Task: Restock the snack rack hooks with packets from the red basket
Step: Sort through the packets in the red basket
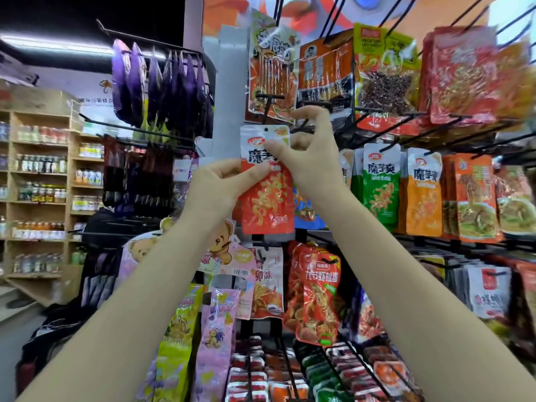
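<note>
A red and white snack packet (268,198) hangs in front of the rack at chest height, its top edge level with a black hook (271,97) just above. My left hand (220,184) pinches the packet's left side near its middle. My right hand (310,152) pinches the packet's upper right corner, with two fingers raised toward the hook bar. The red basket is out of view.
Rows of black hooks carry orange, green and red packets (420,192) to the right and above. Purple packets (162,82) hang at the upper left. Pink and yellow bear packets (214,329) hang below. Wooden shelves of bottles (40,169) stand far left.
</note>
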